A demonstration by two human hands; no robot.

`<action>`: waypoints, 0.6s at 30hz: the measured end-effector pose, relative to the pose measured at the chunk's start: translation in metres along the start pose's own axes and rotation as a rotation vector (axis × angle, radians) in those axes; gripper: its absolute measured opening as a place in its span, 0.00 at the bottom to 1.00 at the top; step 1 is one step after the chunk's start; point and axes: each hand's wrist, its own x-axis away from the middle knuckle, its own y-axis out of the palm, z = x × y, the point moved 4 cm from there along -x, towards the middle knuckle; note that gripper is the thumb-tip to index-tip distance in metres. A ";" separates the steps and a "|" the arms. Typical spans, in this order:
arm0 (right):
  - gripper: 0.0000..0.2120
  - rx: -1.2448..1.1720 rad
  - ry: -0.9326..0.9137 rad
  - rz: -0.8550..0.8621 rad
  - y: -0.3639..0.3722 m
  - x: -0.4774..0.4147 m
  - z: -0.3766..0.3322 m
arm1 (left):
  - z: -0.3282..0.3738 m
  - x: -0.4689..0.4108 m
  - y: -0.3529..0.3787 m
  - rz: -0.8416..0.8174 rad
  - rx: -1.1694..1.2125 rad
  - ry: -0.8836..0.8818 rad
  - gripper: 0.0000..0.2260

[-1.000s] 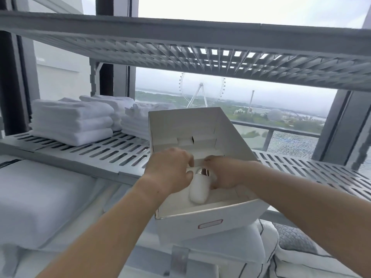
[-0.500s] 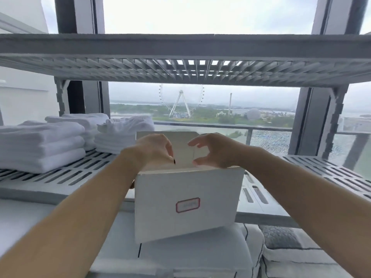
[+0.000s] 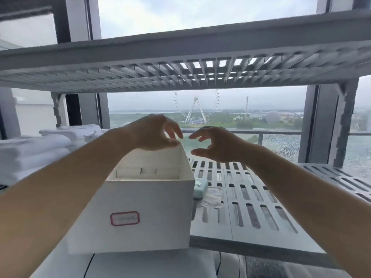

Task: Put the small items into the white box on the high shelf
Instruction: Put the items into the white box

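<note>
Box: the white box [image 3: 140, 209] sits at the shelf's [image 3: 261, 207] front edge, six o'clock.
Left hand [image 3: 152, 133]: fingers curled on the far rim.
Right hand [image 3: 218, 145]: fingers spread, empty, at the box's one o'clock.
Handling: likely light, thin card; grip both side walls.

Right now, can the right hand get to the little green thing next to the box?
Probably yes. The right hand is empty and open, above the shelf. The green thing lies below it, tucked against the white box. Nothing covers it from above, though the box wall crowds one side.
</note>
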 end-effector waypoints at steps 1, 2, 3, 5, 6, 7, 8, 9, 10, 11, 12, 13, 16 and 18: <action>0.22 -0.001 -0.010 -0.006 -0.001 0.003 0.011 | 0.010 -0.008 0.004 0.003 -0.019 -0.005 0.07; 0.22 0.002 -0.018 -0.015 -0.001 0.005 0.022 | 0.019 -0.014 0.008 0.005 -0.036 -0.011 0.08; 0.22 0.006 -0.022 -0.027 0.000 0.008 0.033 | 0.028 -0.020 0.013 0.007 -0.050 -0.017 0.08; 0.22 0.005 -0.025 -0.050 0.002 0.013 0.057 | 0.047 -0.030 0.025 0.014 -0.059 -0.033 0.09; 0.21 0.000 -0.025 -0.061 0.003 0.015 0.068 | 0.057 -0.035 0.031 0.020 -0.052 -0.038 0.08; 0.21 -0.006 -0.025 -0.072 0.004 0.017 0.079 | 0.067 -0.039 0.037 0.029 -0.042 -0.043 0.08; 0.21 -0.011 -0.029 -0.080 0.005 0.020 0.089 | 0.078 -0.043 0.043 0.043 -0.037 -0.048 0.08; 0.21 -0.016 -0.037 -0.088 0.006 0.022 0.098 | 0.088 -0.047 0.050 0.061 -0.046 -0.056 0.08; 0.20 -0.022 -0.044 -0.094 0.008 0.025 0.107 | 0.097 -0.050 0.057 0.081 -0.068 -0.070 0.08; 0.19 -0.029 -0.047 -0.100 0.009 0.027 0.115 | 0.105 -0.054 0.066 0.102 -0.104 -0.093 0.08; 0.18 -0.039 -0.046 -0.104 0.011 0.029 0.123 | 0.112 -0.056 0.075 0.123 -0.144 -0.123 0.08; 0.17 -0.049 -0.047 -0.107 0.013 0.031 0.131 | 0.116 -0.059 0.085 0.141 -0.178 -0.155 0.09; 0.09 -0.058 -0.078 -0.117 0.021 0.035 0.149 | 0.116 -0.062 0.120 0.139 -0.205 -0.243 0.10; 0.09 -0.083 -0.091 -0.154 0.029 0.037 0.158 | 0.107 -0.059 0.145 0.098 -0.204 -0.309 0.10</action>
